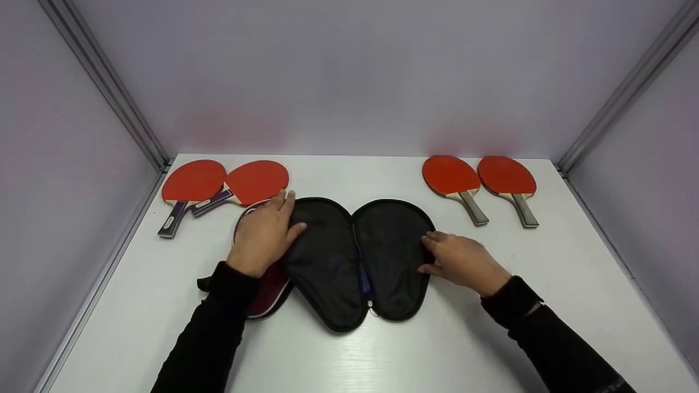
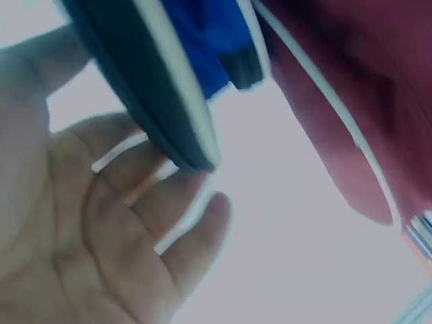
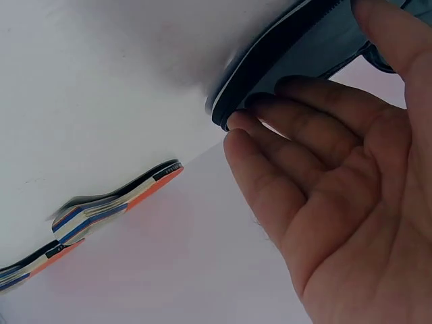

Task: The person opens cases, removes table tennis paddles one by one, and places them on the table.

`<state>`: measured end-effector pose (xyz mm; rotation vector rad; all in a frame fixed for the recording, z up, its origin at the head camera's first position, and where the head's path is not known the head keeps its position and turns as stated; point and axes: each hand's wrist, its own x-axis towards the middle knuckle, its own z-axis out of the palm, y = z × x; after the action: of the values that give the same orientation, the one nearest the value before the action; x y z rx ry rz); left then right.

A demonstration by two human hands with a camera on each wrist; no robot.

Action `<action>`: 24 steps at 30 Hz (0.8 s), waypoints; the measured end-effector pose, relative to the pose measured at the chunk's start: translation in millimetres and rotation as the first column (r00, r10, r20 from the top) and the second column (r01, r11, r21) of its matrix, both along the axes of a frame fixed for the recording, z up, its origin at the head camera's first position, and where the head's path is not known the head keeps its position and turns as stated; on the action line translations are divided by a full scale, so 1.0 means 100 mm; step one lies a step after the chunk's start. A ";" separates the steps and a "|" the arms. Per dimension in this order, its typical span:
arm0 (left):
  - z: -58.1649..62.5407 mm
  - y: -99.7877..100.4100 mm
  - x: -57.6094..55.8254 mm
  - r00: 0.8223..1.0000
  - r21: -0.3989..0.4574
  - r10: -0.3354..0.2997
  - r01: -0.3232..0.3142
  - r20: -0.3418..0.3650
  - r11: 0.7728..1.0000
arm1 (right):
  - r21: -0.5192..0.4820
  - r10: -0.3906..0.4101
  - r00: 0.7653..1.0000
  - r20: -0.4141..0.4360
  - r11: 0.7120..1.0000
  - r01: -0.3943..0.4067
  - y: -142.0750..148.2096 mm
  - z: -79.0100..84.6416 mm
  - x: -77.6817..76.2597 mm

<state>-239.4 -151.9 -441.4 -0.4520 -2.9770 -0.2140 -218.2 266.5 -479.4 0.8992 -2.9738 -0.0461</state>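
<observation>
A black-lined paddle case (image 1: 327, 256) lies unfolded on the table, its two halves side by side and its zipper pull near the bottom of the fold. Partly under its left half is a maroon case (image 1: 273, 292) with pale piping. My left hand (image 1: 262, 234) spreads over the maroon case, its thumb beside the black case's left edge. Its fingers (image 2: 179, 209) reach past a case rim in the left wrist view. At the right half's outer edge, my right hand (image 1: 464, 262) touches the lining with fingertips and thumb, the fingers (image 3: 304, 128) only loosely bent.
Two red table tennis paddles with dark handles, one upright (image 1: 194, 183) and one slanted (image 1: 259, 183), overlap at the back left. Two more red paddles, one nearer (image 1: 450, 174) and one farther right (image 1: 508, 174), lie at the back right. Walls enclose the white table (image 1: 349, 360).
</observation>
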 end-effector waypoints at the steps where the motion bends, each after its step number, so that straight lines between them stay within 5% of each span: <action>1: 0.01 -0.03 0.00 0.999 0.005 0.031 -0.031 0.006 0.999 | -0.002 0.003 1.000 0.001 1.000 -0.003 0.00 0.00 0.00; 7: 0.03 -0.10 0.00 0.994 0.063 0.107 -0.108 0.012 0.992 | -0.015 0.006 1.000 0.021 1.000 -0.006 0.01 0.00 0.00; 16: 0.08 -0.06 0.01 0.996 0.194 0.093 -0.091 0.000 0.977 | 0.029 -0.012 0.999 0.038 1.000 0.010 0.03 0.01 -0.02; 24: 0.21 -0.02 0.02 0.997 0.347 0.035 -0.056 0.067 0.936 | 0.039 0.002 0.999 0.046 0.999 -0.004 0.04 0.01 -0.04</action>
<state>-237.7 -154.1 -420.8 -0.3373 -2.9098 -0.7485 -222.5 270.9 -478.7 0.9215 -3.0240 -0.0844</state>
